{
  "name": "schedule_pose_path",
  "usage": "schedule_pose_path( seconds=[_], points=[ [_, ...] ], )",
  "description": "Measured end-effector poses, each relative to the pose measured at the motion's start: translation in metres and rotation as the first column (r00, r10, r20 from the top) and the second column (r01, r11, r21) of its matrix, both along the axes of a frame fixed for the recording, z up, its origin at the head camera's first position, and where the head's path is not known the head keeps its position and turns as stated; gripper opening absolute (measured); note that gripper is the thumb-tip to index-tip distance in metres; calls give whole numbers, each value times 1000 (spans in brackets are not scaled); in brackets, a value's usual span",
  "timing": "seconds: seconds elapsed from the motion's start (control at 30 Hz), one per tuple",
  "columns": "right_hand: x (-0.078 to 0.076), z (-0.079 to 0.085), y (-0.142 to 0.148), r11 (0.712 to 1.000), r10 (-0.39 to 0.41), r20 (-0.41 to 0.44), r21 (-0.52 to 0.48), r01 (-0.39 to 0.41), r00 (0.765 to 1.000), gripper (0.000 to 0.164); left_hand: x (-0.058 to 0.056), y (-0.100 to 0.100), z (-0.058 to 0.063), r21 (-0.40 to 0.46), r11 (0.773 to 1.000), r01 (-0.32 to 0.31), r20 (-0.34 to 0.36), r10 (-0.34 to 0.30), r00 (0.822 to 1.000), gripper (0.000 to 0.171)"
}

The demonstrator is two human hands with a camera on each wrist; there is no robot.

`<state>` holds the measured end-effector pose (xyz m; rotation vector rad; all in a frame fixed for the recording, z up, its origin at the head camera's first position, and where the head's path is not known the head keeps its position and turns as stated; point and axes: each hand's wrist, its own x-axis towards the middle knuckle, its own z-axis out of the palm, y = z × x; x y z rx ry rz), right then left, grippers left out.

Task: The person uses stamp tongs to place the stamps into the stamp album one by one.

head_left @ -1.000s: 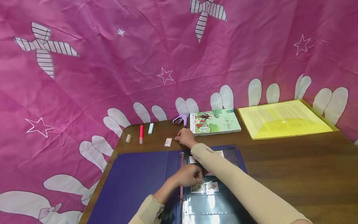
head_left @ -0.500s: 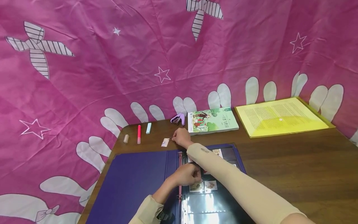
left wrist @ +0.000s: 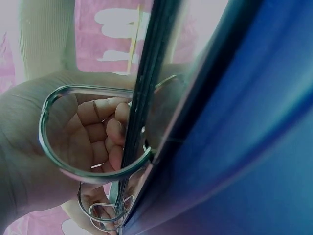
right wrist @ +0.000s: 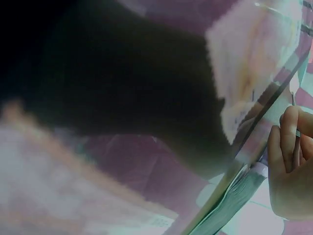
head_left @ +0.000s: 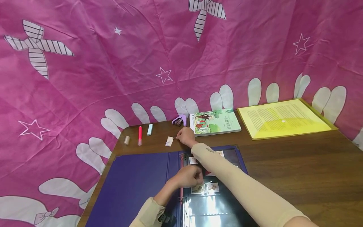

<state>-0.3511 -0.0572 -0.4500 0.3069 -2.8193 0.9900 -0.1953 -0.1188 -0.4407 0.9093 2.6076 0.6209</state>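
My right hand (head_left: 186,136) pinches a thin metal tool, apparently tweezers (right wrist: 297,132). Its tip meets a small light stamp (head_left: 169,141) in the head view, just above or on the table beyond the album. Under my hands the blue stamp album (head_left: 136,176) lies spread out, its black pocket page on the right. My left hand (head_left: 189,176) rests on that page with curled fingers, beside a row of two stamps (head_left: 212,188); whether it pinches a pocket edge is hidden. In the left wrist view, metal rings (left wrist: 51,142) stand in front of its curled fingers (left wrist: 98,132).
A green picture book (head_left: 218,122), a purple stapler (head_left: 180,119) and a yellow document folder (head_left: 286,121) lie along the back. At left are a red pen (head_left: 140,135), a pale blue stick (head_left: 150,129) and a small tan cylinder (head_left: 127,140). My right forearm crosses the page.
The stamp has shifted slightly right and away from me, along with my right hand. My left hand has stayed in place on the page. The head view has drifted slightly.
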Motion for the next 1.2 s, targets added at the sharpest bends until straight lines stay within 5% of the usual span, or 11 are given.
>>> schedule_pose_path(
  seconds=[0.33, 0.6, 0.83, 1.2],
  points=[
    [-3, 6, 32, 978, 23, 111, -210, 1, 994, 8, 0, 0, -4, 14, 1000, 12, -26, -12, 1000, 15],
    [3, 33, 89, 962, 104, 129, -265, -67, 986, 14, -1, 3, 0, 23, 999, 36, -28, -35, 999, 13],
    [28, 47, 141, 958, 166, 182, -262, -115, 969, 17, 0, 3, 6, 54, 997, 45, 44, -48, 998, 12],
    [83, 46, 216, 958, 215, 259, -242, -153, 942, 14, 0, 11, 11, 60, 997, 52, 153, -61, 986, 21]
  ],
)
